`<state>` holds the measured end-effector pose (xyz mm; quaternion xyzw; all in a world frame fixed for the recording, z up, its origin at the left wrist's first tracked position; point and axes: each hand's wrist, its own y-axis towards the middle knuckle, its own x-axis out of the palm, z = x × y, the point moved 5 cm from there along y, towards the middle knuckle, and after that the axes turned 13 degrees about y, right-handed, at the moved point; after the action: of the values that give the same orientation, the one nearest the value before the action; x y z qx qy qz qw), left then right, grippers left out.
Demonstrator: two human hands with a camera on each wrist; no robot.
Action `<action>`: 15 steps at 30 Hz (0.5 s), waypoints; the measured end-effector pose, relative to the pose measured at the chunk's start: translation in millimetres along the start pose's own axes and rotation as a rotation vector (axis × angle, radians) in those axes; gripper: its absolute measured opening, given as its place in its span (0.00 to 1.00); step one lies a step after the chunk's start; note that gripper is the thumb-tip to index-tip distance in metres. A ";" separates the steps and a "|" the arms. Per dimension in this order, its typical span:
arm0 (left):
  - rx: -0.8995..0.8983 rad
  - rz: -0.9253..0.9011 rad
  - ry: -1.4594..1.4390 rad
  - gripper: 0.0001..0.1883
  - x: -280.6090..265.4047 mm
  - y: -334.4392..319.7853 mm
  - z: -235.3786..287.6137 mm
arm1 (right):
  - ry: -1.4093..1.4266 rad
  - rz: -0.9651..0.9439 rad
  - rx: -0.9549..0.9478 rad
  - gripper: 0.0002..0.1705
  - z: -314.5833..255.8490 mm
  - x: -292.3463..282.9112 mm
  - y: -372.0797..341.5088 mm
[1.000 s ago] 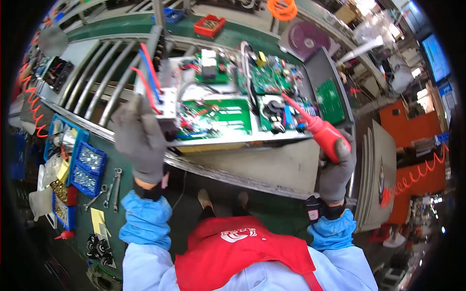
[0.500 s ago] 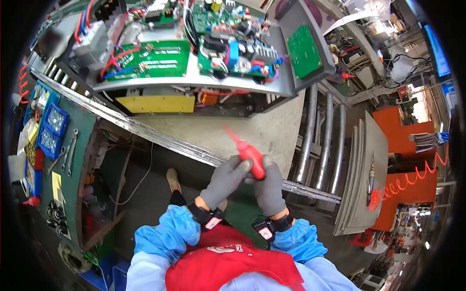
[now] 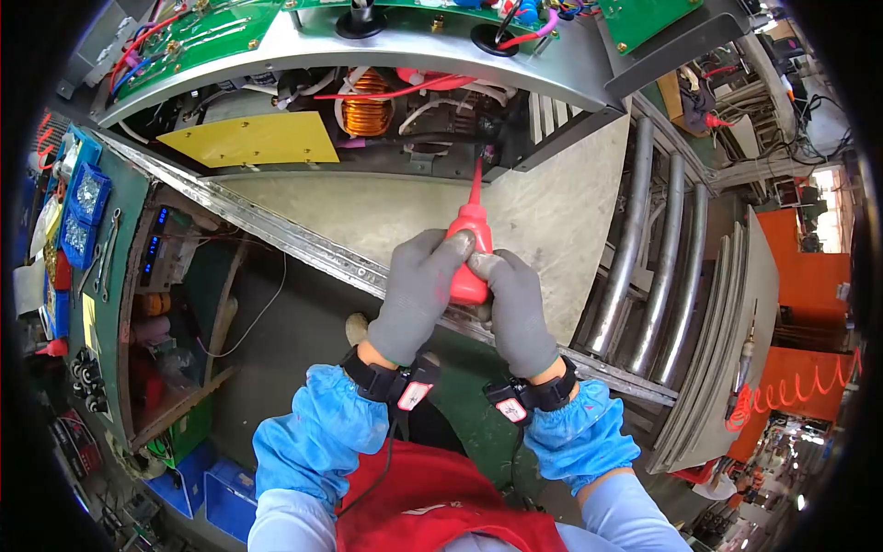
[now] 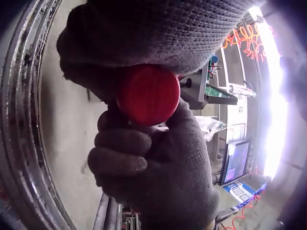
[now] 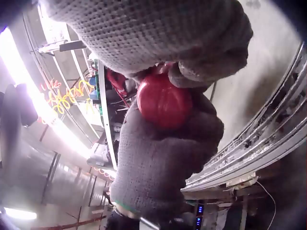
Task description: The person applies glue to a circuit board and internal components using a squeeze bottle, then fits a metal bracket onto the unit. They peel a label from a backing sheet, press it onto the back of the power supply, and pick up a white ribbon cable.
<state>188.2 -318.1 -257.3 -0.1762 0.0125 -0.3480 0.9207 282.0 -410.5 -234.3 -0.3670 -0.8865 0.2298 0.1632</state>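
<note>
A red squeeze bottle (image 3: 471, 225) with a long thin nozzle is held between both gloved hands, nozzle pointing up and away from the body. My left hand (image 3: 414, 290) grips its left side with the thumb along the bottle. From the other side my right hand (image 3: 522, 313) holds it, thumb near the bottle's middle. In the left wrist view the round red base (image 4: 149, 95) shows between the two gloves. Beyond the nozzle tip stands a metal chassis (image 3: 589, 87), its lower bay open, with a copper coil (image 3: 366, 103) and a yellow panel (image 3: 253, 140) inside.
Under the chassis lies a pale board (image 3: 340, 207), edged by a metal rail (image 3: 267, 225). Rollers (image 3: 658, 267) and a stack of flat sheets (image 3: 717, 340) are to the right. At left, blue bins (image 3: 83, 202) and wrenches (image 3: 108, 253) lie on a green bench.
My left hand has left the wired block on the chassis and joined the right hand on the bottle. Head view and hands have shifted; the nozzle now overlaps the chassis's lower edge.
</note>
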 end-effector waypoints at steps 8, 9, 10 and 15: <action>-0.020 -0.021 -0.010 0.16 4.6 28.1 -6.5 | 0.045 0.059 -0.001 0.20 -3.4 -2.4 21.6; -0.025 -0.029 -0.003 0.16 4.4 29.4 -5.7 | 0.064 0.057 0.017 0.19 -3.3 -2.2 22.7; -0.030 -0.037 0.004 0.15 4.1 30.2 -4.7 | 0.082 0.054 0.036 0.19 -2.8 -2.0 23.0; -0.096 0.006 -0.012 0.15 0.2 21.8 1.3 | 0.149 0.056 0.076 0.19 1.5 2.8 20.0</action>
<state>202.4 -302.7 -263.4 -0.2222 0.0242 -0.3432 0.9123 290.9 -396.5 -245.8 -0.4014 -0.8519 0.2400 0.2359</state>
